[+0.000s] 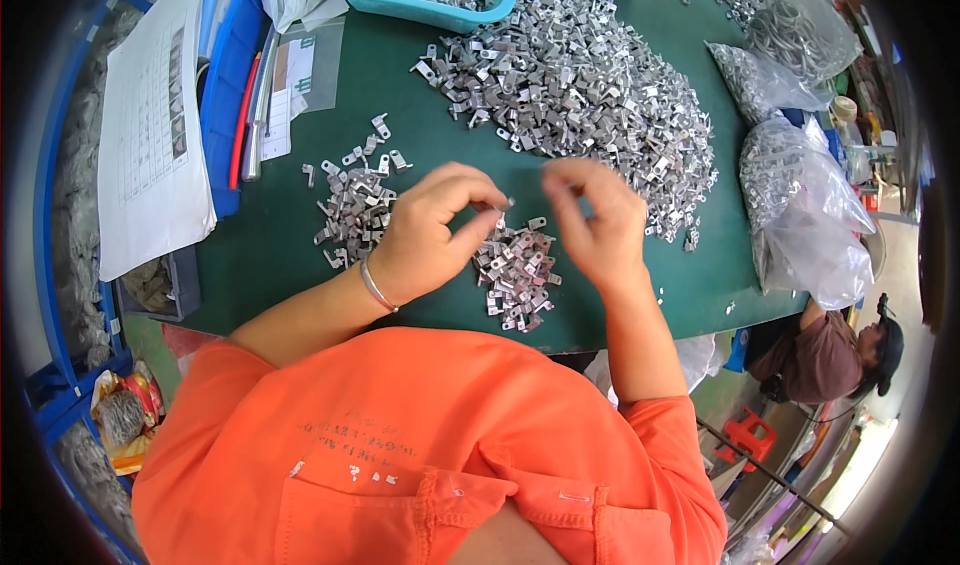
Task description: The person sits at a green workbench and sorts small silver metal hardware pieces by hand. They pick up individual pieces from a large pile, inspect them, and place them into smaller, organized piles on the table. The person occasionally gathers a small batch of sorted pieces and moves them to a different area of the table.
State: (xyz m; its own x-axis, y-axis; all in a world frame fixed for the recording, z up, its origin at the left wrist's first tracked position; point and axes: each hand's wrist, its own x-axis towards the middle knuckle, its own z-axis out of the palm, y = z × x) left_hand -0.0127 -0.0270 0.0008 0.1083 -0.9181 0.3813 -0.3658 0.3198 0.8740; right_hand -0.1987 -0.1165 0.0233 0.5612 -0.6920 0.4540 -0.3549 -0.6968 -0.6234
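We note the left hand point(430, 223) pinching a small metal part point(508, 204) fingertip-to-thumb; right hand point(604, 217) half-curled, blurred, contents unclear. Small heap point(516, 277) sits just below on the desk point(255, 265), probably for short reaches.

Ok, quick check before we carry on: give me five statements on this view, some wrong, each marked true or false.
1. The left hand holds a small metal part at its fingertips. True.
2. The bracelet is on the right wrist. False: the bracelet is on the left wrist.
3. The tabletop is green. True.
4. The largest pile lies left of both hands. False: the largest pile spreads beyond them, toward the right.
5. A turquoise basket at the far edge of view contains metal parts. True.
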